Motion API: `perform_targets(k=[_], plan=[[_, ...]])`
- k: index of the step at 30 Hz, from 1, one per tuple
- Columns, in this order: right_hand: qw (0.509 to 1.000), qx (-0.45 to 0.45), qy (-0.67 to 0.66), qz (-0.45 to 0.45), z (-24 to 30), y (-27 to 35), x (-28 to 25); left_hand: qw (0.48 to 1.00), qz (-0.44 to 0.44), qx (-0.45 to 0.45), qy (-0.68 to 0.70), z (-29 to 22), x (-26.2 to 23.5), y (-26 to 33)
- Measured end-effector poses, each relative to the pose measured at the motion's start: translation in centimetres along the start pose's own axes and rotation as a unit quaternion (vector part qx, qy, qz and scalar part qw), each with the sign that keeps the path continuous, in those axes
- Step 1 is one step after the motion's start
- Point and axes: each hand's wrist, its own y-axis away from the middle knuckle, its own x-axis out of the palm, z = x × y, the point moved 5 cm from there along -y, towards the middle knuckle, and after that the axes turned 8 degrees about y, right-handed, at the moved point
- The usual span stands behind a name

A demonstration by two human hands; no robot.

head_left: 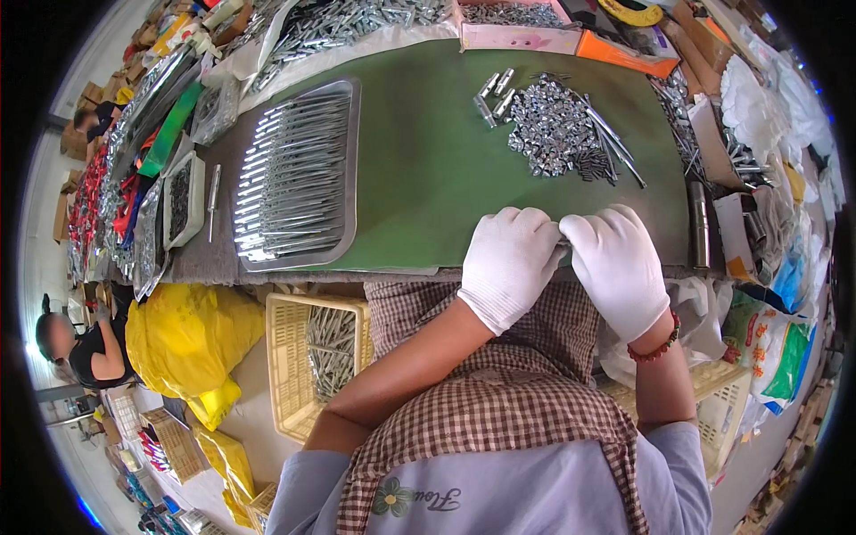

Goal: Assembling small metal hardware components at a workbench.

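Observation:
My left hand (510, 267) and my right hand (619, 266), both in white gloves, meet over the near edge of the green mat (419, 169). Their fingers are closed in a pinch around something small. Only a dark sliver shows between them, and the gloves hide the rest. Farther off on the mat lies a heap of small shiny metal fittings (546, 125). Several short metal sleeves (486, 109) sit left of the heap, and a few long thin rods (617, 143) lie along its right side.
On the left, a metal tray (354, 169) holds rows of slim metal rods (294, 178). A pink box (513, 37) of small parts and a pile of metal pieces (348, 31) line the far side. Below stands a cream crate (290, 308) beside yellow bags (192, 343). Other people are at far left.

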Motion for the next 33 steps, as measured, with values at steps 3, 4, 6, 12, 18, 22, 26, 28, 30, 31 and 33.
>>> perform_targets(k=[3, 4, 6, 12, 18, 22, 26, 28, 30, 31, 33], plan=[[0.998, 0.032, -0.022, -0.043, -0.2, 0.5, 0.1, 1.000, -0.014, 0.007, 0.013, 0.0, 0.1, 0.1], [0.996, 0.057, -0.028, -0.055, -0.4, 0.8, 0.1, 1.000, -0.017, 0.009, 0.017, 0.0, 0.2, 0.1], [0.998, 0.050, -0.012, -0.046, -0.2, 0.6, -0.1, 1.000, -0.019, 0.013, 0.012, -0.1, 0.2, 0.0], [0.998, 0.006, 0.053, 0.018, 0.8, -0.6, -0.2, 1.000, 0.000, 0.001, -0.002, 0.0, 0.0, 0.1], [0.995, 0.036, 0.083, 0.029, 0.8, 0.1, 0.2, 1.000, -0.017, 0.008, 0.001, -0.3, 0.4, 0.1], [0.990, 0.137, 0.004, -0.039, -1.3, 1.9, -1.4, 0.999, -0.036, 0.010, 0.013, 0.2, 0.1, 0.2], [0.909, 0.317, 0.247, -0.109, -10.2, 8.7, -2.6, 0.999, -0.033, 0.005, 0.014, -0.2, -0.1, 0.3], [0.889, 0.434, 0.146, -0.002, -15.0, 11.7, 0.0, 0.999, -0.029, 0.005, 0.017, -0.1, 0.2, 0.1], [0.904, 0.415, 0.095, -0.039, -14.6, 12.8, -0.2, 0.999, -0.029, 0.001, 0.016, 0.2, 0.2, -0.1], [0.917, 0.391, 0.037, -0.072, -13.1, 12.3, -1.0, 1.000, -0.026, 0.001, 0.013, 0.2, 0.1, 0.1], [0.930, 0.340, -0.003, -0.138, -7.1, 9.6, -3.2, 1.000, -0.024, -0.004, 0.012, 0.2, 0.2, 0.5]])
